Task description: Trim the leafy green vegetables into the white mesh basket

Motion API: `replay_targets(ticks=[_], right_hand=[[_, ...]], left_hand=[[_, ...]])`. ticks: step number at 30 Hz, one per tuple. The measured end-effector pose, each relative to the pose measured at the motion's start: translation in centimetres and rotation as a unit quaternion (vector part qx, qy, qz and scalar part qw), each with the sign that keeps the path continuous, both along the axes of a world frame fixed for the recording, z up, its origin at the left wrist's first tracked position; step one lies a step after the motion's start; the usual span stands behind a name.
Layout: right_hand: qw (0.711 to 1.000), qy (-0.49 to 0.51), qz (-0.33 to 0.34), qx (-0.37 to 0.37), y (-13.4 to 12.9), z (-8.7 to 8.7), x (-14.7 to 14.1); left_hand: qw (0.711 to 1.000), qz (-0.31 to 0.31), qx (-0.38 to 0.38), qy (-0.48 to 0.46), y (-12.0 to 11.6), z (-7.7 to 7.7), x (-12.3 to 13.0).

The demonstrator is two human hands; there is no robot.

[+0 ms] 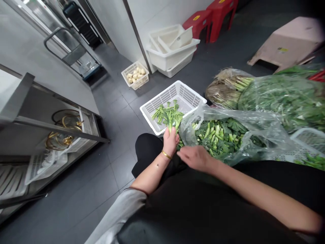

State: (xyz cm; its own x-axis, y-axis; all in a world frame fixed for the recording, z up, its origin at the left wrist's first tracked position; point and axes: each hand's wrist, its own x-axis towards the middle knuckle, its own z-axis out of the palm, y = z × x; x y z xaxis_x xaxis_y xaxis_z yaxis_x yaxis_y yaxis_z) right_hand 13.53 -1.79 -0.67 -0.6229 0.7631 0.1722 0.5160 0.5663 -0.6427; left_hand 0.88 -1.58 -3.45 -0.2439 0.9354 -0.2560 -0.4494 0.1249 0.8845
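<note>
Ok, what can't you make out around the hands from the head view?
Head view:
Stem ends of the greens in the left hand: hidden by its fingers.
Leaves in the plastic bag: blurred by the film.
Red object: cut off by the right edge, kind unclear.

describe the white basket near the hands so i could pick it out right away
On the dark tiled floor, find the clear plastic bag of leafy greens. The white slotted basket sits just left of it, by the left hand, holding a green bunch, unlike the farther basket of pale lumps.
</note>
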Motion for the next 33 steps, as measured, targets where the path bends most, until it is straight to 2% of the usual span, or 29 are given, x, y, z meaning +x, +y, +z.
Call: replay_targets(ticks=[3, 4, 6, 7, 9, 11, 12, 14, 16, 18, 19, 21, 23, 25, 27, 29, 30, 31, 33], right_hand=[[0.986, 0.074, -0.133, -0.061, 2.5, 0.2, 1.2], [0.982, 0.089, -0.158, -0.060, 3.5, 0.3, 1.5], [0.979, 0.096, -0.179, 0.006, 4.6, 0.5, 1.5], [0.980, 0.092, -0.163, 0.060, 4.5, 0.6, 1.4], [0.979, 0.097, -0.076, 0.160, 3.0, 0.7, 0.9], [0.975, 0.132, 0.027, 0.176, 1.1, 0.7, 0.7], [0.977, 0.158, 0.040, 0.141, 0.5, 0.8, 0.8], [0.976, 0.217, -0.031, -0.003, 0.4, 0.9, 1.5], [0.937, 0.273, -0.119, -0.184, 1.6, 1.1, 2.3], [0.887, 0.312, -0.136, -0.313, 3.0, 1.4, 3.1], [0.872, 0.323, -0.129, -0.345, 3.6, 1.5, 3.3], [0.865, 0.324, -0.131, -0.361, 4.0, 1.4, 3.4], [0.886, 0.304, -0.161, -0.312, 3.7, 1.0, 3.0], [0.933, 0.257, -0.187, -0.168, 2.9, 0.4, 2.1], [0.972, 0.188, -0.142, 0.027, 2.0, -0.1, 1.5], [0.975, 0.128, -0.056, 0.171, 1.5, -0.4, 1.9], [0.972, 0.107, -0.029, 0.206, 1.3, -0.5, 2.9], [0.972, 0.088, -0.035, 0.217, 1.2, -0.4, 4.5], [0.973, 0.044, -0.122, 0.190, 0.7, 0.0, 9.6]], left_hand=[[0.996, -0.011, 0.020, 0.087, -0.7, -0.3, 0.4], [0.994, -0.017, 0.022, 0.104, -0.9, -0.4, 0.7], [0.995, -0.022, 0.019, 0.096, -1.2, -0.4, 1.4], [0.997, -0.020, 0.013, 0.072, -1.1, -0.3, 1.6], [1.000, -0.026, -0.016, -0.006, -0.8, 0.2, 1.7], [0.991, -0.068, -0.055, -0.103, -0.5, 1.0, 1.2], [0.981, -0.101, -0.073, -0.148, -0.3, 1.4, 0.9], [0.956, -0.171, -0.099, -0.217, -0.3, 2.2, 0.2], [0.940, -0.221, -0.108, -0.237, -0.5, 2.5, -0.1], [0.938, -0.260, -0.098, -0.209, -0.8, 2.4, 0.2], [0.943, -0.265, -0.086, -0.179, -0.9, 2.2, 0.5], [0.967, -0.227, -0.056, -0.099, -1.1, 1.8, 1.2], [0.988, -0.150, -0.028, -0.024, -1.2, 1.6, 2.0], [0.995, -0.099, -0.026, 0.003, -1.4, 1.6, 2.7], [0.994, -0.092, -0.054, -0.019, -1.5, 1.7, 3.1], [0.990, -0.098, -0.088, -0.051, -1.3, 1.8, 2.9], [0.988, -0.102, -0.099, -0.059, -1.0, 1.8, 2.5], [0.987, -0.105, -0.105, -0.057, -0.5, 1.8, 1.8], [0.988, -0.100, -0.113, -0.022, 1.2, 1.6, -0.2]])
